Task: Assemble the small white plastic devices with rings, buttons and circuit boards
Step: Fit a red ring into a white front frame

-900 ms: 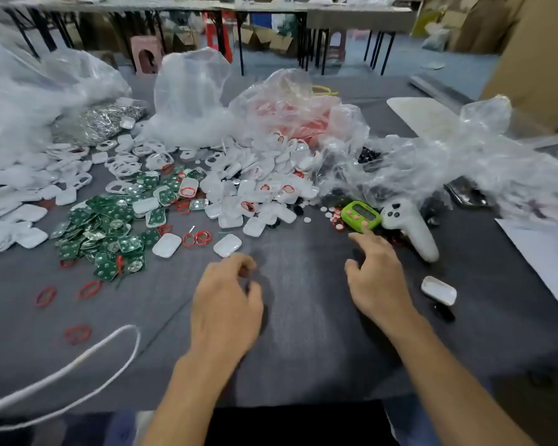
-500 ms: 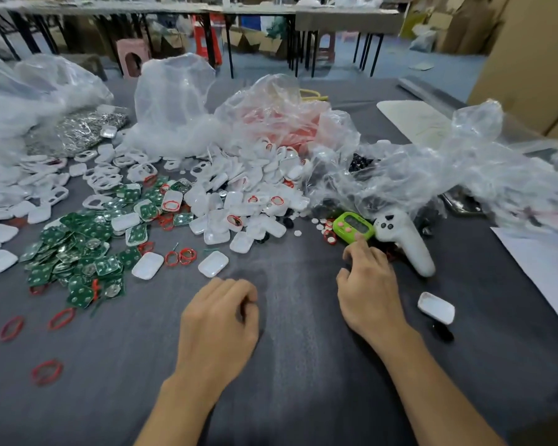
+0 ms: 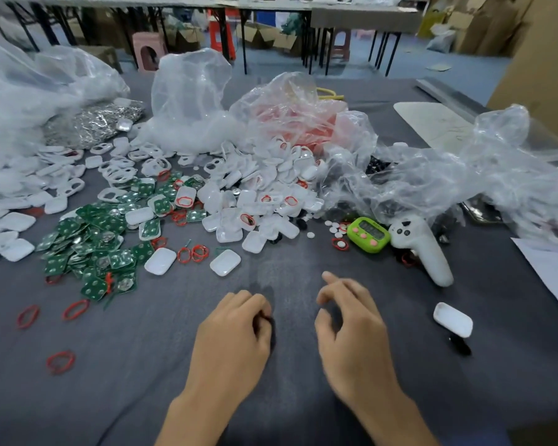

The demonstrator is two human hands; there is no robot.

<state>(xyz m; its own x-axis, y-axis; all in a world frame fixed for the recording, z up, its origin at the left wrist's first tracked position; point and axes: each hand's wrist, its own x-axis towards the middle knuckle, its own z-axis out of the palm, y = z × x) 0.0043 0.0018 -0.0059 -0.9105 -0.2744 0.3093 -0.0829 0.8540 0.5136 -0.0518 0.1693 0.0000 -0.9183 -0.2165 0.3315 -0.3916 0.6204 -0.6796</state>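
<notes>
- Grey cloth (image 3: 142,365) covers the table I am working over, and the parts are spread across its far half.
- White shells (image 3: 264,201) lie heaped in the middle. Two more lie loose on my side of the heap, by a cluster of red rings (image 3: 194,253), probably so they are easy to reach.
- Green circuit boards (image 3: 91,239) are piled to the left of the heap. Small white buttons (image 3: 334,226) are scattered to its right.
- My left hand (image 3: 236,336) rests on the cloth close to me with its fingers curled under. Something dark shows at the fingertips, but I cannot tell whether it is a held piece or a shadow.
- My right hand (image 3: 351,326) is just beside it and blurred, fingers loosely bent. I cannot tell whether it pinches anything.
- I judge the hands meet on this bare patch so the joining happens away from the heaps.
- One white case (image 3: 453,319) lies well apart on the right with a small black piece (image 3: 460,344) just beside it, perhaps set aside.
- A green timer (image 3: 369,235) and a white controller (image 3: 422,249) sit near the buttons, with clear plastic bags (image 3: 187,101) behind.
</notes>
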